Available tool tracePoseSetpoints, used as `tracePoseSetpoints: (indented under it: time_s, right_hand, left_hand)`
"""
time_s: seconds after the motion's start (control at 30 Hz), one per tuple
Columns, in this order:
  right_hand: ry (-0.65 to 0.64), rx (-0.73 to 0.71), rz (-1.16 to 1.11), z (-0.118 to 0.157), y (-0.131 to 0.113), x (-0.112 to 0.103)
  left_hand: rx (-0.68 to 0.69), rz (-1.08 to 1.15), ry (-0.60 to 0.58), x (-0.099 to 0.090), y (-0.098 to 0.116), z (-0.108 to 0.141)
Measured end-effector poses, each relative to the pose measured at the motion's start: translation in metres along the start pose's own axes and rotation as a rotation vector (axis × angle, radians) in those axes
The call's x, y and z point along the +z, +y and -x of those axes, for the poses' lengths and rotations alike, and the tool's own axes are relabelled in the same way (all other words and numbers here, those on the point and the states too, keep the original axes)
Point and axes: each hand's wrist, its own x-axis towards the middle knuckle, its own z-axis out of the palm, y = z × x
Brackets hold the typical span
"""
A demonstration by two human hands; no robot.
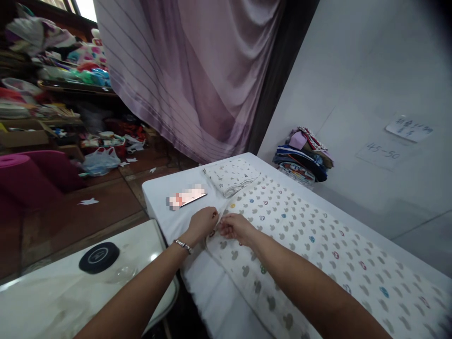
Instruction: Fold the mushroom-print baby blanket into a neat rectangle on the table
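Observation:
A long white cloth printed with grey shapes and small coloured motifs (300,221) lies spread over a white-covered table (158,188). At its near left corner, my left hand (205,221) has its fingers closed on the edge of the fabric. Close beside it, my right hand (236,227) pinches the same edge, fingers curled. A raised fold of the cloth shows between both hands. Just beyond them rests a folded white cloth with a small print (231,174). To the left of that is a flat, blurred-out rectangular object (187,196).
A white side table (141,240) with a round black lid-like object (99,257) stands at the left. Folded clothes (302,155) are stacked by the wall. A purple curtain (197,70) hangs behind. Pink rolls (38,181) and a plastic bag (100,161) sit on the floor.

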Motion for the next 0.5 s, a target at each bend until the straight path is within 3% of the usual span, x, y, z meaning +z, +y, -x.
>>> tracePoseSetpoints:
  time_s: [0.2, 0.5]
  right_hand:
    - [0.248, -0.141, 0.205, 0.019, 0.006, -0.044]
    - [0.541, -0.319, 0.477, 0.092, 0.047, -0.163]
  left_hand:
    - [-0.02, -0.074, -0.077, 0.003, 0.0, -0.041]
    - [0.076, 0.032, -0.133, 0.019, 0.033, -0.106]
